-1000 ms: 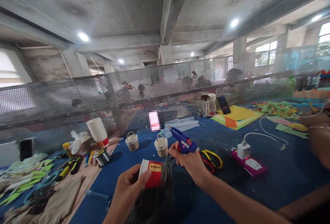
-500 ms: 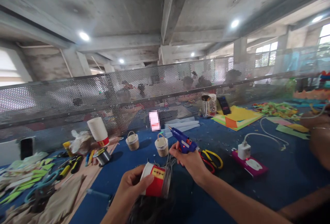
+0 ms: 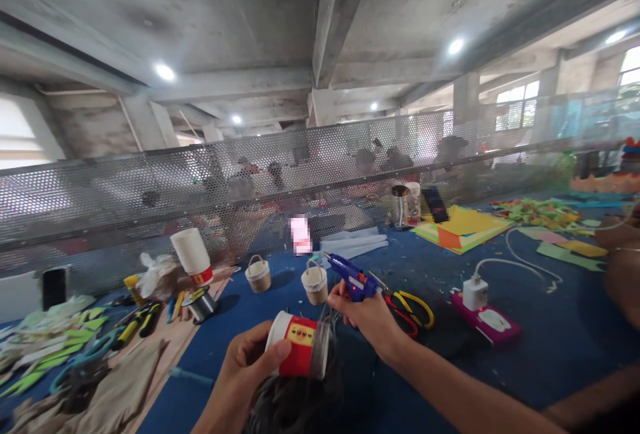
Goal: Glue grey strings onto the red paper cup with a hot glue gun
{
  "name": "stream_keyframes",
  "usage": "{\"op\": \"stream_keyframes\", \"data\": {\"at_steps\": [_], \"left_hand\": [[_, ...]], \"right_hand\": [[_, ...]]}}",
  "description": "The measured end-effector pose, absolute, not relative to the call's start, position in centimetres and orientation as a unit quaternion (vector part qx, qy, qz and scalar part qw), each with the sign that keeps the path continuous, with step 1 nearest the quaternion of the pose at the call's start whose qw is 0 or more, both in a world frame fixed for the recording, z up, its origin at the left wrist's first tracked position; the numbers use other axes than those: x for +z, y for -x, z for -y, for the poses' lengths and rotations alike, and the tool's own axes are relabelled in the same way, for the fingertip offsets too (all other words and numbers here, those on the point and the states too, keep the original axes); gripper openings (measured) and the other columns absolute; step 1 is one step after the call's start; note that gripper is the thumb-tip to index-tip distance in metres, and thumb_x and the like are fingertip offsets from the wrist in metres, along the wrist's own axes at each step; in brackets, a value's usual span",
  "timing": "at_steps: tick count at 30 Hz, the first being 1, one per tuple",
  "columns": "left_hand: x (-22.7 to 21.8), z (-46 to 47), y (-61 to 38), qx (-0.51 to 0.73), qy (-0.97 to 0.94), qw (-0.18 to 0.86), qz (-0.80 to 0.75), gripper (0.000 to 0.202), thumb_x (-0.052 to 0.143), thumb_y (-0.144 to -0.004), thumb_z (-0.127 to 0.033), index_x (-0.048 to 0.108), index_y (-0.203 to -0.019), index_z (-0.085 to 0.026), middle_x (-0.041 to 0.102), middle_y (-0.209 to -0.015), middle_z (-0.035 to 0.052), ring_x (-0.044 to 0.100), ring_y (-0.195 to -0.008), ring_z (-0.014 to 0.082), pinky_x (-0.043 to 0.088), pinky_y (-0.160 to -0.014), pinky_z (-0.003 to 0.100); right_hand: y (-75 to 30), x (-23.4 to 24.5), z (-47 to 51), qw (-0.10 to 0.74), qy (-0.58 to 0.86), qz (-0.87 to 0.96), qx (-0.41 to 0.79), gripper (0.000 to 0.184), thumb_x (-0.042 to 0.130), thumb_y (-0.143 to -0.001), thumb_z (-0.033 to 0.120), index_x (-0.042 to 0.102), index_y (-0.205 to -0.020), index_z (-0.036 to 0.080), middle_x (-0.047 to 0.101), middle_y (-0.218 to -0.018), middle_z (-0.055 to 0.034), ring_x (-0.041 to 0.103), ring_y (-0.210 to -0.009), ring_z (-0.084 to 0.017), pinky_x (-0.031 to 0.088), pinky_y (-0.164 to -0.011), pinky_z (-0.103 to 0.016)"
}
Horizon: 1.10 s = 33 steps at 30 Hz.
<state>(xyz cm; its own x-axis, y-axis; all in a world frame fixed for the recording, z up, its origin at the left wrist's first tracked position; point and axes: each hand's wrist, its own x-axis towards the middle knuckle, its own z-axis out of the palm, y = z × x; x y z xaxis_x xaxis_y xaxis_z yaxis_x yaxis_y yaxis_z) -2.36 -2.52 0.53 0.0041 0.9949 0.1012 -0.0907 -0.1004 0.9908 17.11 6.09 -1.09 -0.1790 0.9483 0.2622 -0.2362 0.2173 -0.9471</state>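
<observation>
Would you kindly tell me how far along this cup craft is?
Two handled baskets look finished on the blue table. In hand: left hand holds a red paper cup sideways, right hand a blue glue gun. Remaining: that cup's print is uncovered, and a cup stack stands by.

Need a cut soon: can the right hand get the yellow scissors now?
Likely reachable: the scissors lie just beside the right hand with nothing between, but it is full with the glue gun.
</observation>
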Motion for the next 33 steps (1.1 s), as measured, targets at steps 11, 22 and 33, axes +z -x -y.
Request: {"op": "stream_keyframes", "data": {"at_steps": [11, 22, 33], "left_hand": [[0.4, 2.6, 3.2, 0.560, -0.520, 0.460, -0.452, 0.033, 0.079, -0.070, -0.040, 0.078, -0.092, -0.015, 0.071, -0.071, 0.0052, 0.063, -0.062, 0.0182, 0.051, -0.057, 0.026], [0.5, 2.8, 3.4, 0.553, -0.561, 0.453, -0.418, 0.031, 0.079, -0.069, -0.037, 0.079, -0.092, -0.016, 0.073, -0.072, 0.0063, 0.063, -0.069, 0.0208, 0.052, -0.062, 0.026], [0.7, 3.2, 2.7, 0.538, -0.560, 0.457, -0.434, 0.031, 0.079, -0.069, -0.039, 0.081, -0.089, -0.016, 0.072, -0.074, 0.0078, 0.062, -0.069, 0.0217, 0.051, -0.060, 0.027]], "right_hand": [[-17.0, -1.8, -6.1, 0.539, 0.293, 0.556, 0.560, 0.024, 0.073, -0.072, 0.030, 0.052, -0.069, 0.018, 0.061, -0.068, 0.0039, 0.041, -0.045, -0.005, 0.033, -0.044, -0.021], [-17.0, -1.5, -5.8, 0.523, 0.288, 0.563, 0.572, 0.020, 0.073, -0.072, 0.024, 0.054, -0.069, 0.018, 0.063, -0.072, 0.0025, 0.041, -0.044, -0.004, 0.034, -0.044, -0.020], [-17.0, -1.4, -5.7, 0.532, 0.278, 0.559, 0.572, 0.021, 0.072, -0.072, 0.025, 0.053, -0.068, 0.018, 0.061, -0.071, 0.0029, 0.040, -0.045, -0.004, 0.035, -0.045, -0.020]]}}
